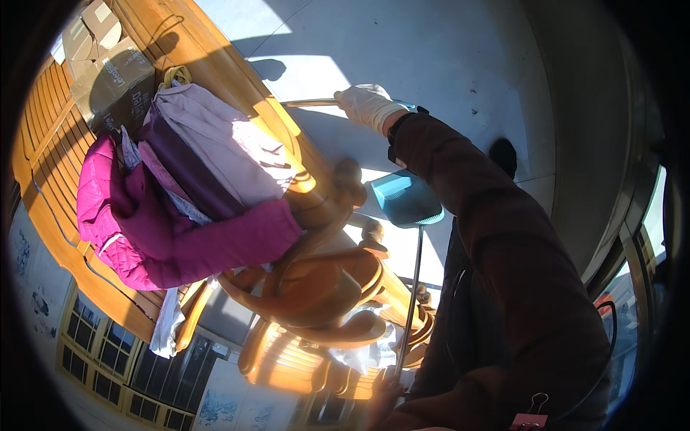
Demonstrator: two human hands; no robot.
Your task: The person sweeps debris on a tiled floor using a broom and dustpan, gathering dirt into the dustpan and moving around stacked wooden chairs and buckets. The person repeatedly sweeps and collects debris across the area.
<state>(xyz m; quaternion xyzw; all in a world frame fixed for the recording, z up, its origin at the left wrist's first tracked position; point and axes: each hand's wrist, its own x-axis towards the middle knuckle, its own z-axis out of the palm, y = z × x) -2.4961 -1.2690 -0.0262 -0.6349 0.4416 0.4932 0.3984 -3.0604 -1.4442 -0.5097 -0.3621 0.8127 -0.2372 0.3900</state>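
Note:
My right hand (369, 105), in a whitish glove, grips a metal rod (310, 102) near the top of the view. A bit of teal plastic (404, 104) shows just past that hand, mostly hidden by my wrist and dark sleeve. At the bottom, my left hand (389, 392) is closed around the long metal handle (415, 285) of a dustpan; glare and shadow blur its fingers. The teal dustpan (407, 198) is at the handle's other end, below my right forearm, which covers part of its edge.
A wooden bench (48, 178) carries a magenta padded jacket (188, 253), a pale lilac garment (210, 129) and a cardboard box (116, 81). Carved wooden furniture (318, 291) stands close to the handle. Small dark specks (474, 111) lie on the pale floor (420, 48), near a dark shoe (503, 157).

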